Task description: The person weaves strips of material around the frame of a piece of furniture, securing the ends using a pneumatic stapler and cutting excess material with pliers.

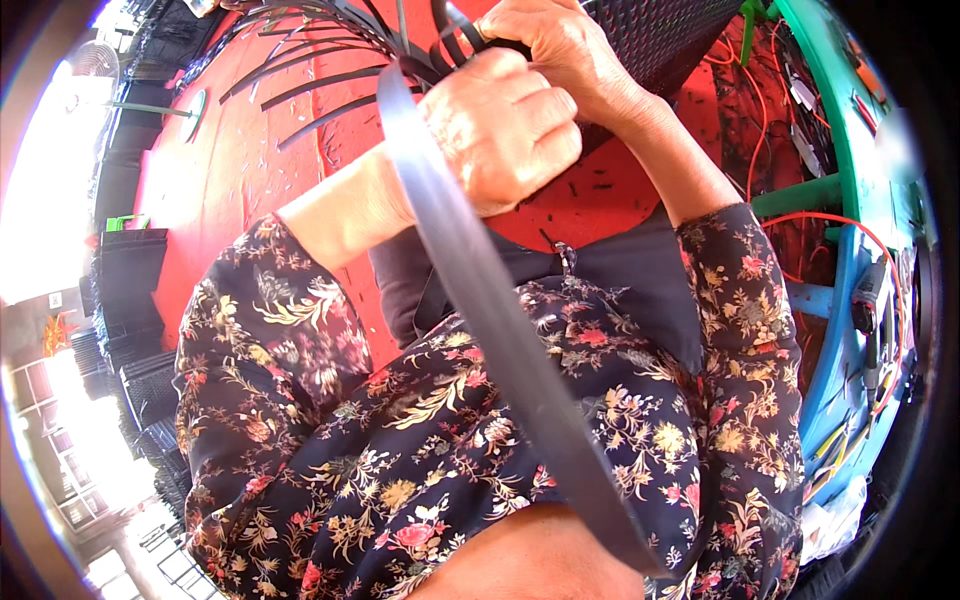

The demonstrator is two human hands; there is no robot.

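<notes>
My left hand [510,130] is closed in a fist around a black plastic strip. Just beyond it, my right hand [565,55] pinches at the same bundle, its fingers bent over dark strips near the top edge. One long, flat black strip [490,290] arcs from beside my left fist down across my floral shirt, its lower end near my lap. More loose black strips [320,90] fan out to the left of my hands. A dark woven basket-like piece [660,50] lies under and beyond my right hand. My fingertips are partly hidden behind the knuckles.
Red floor sheeting [230,200] is scattered with short black scraps. On the right stands a green and blue round-edged table [850,330] with cables and a dark tool [868,300]. An orange cord [765,120] runs nearby. Stacked black woven pieces [135,270] line the left.
</notes>
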